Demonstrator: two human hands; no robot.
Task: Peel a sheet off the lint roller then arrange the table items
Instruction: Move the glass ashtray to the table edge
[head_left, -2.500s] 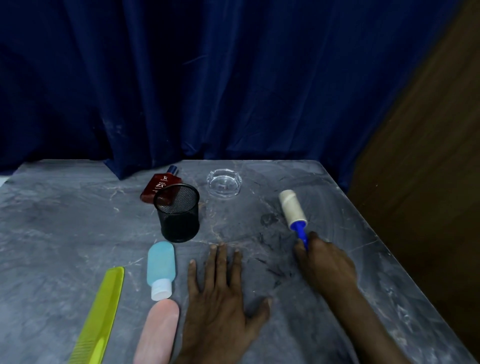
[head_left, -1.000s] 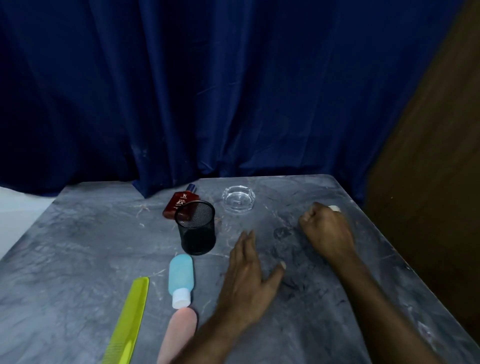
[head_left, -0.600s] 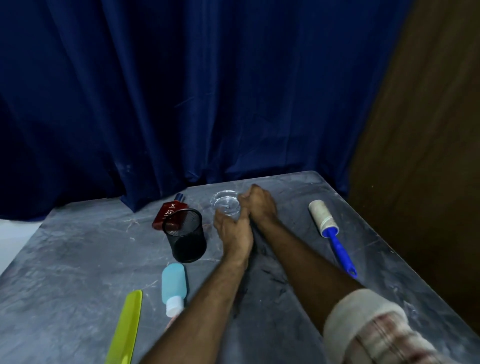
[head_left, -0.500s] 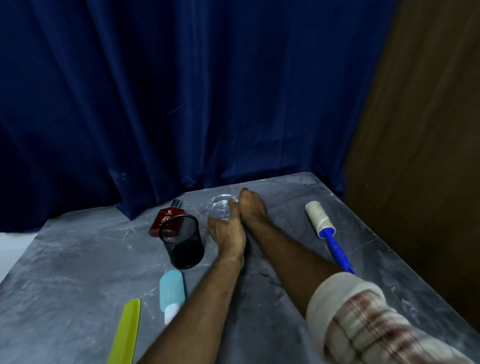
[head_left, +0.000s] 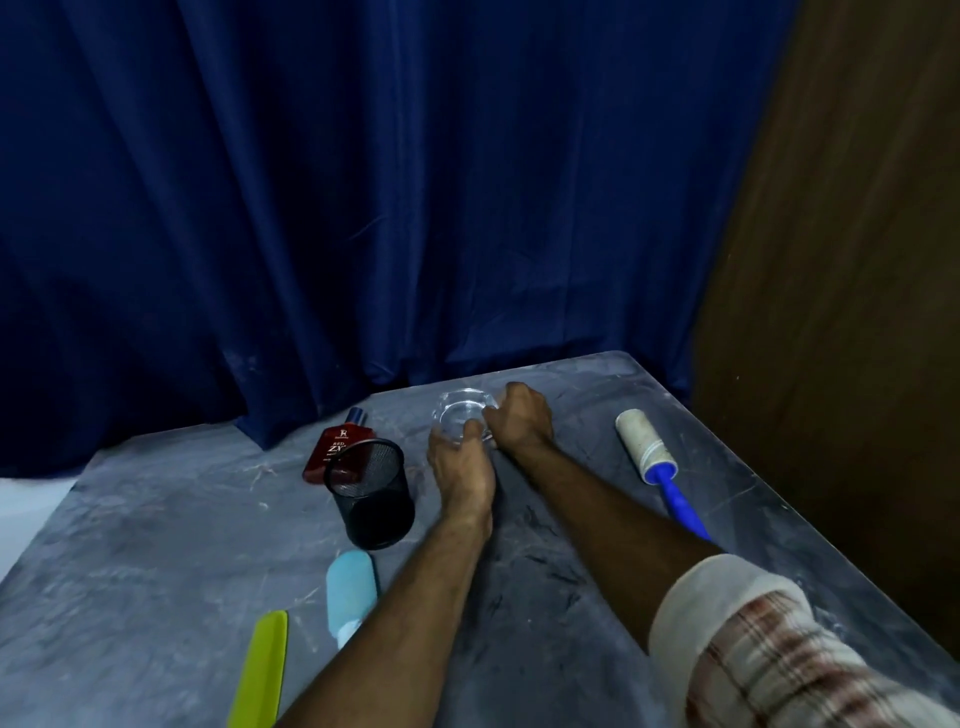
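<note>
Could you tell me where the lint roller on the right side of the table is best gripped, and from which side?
Probably by its blue handle, from above. The lint roller lies flat, apart from the other items, handle toward the person and sticky head away. The right hand is nearer, though it is at the glass dish now.
</note>
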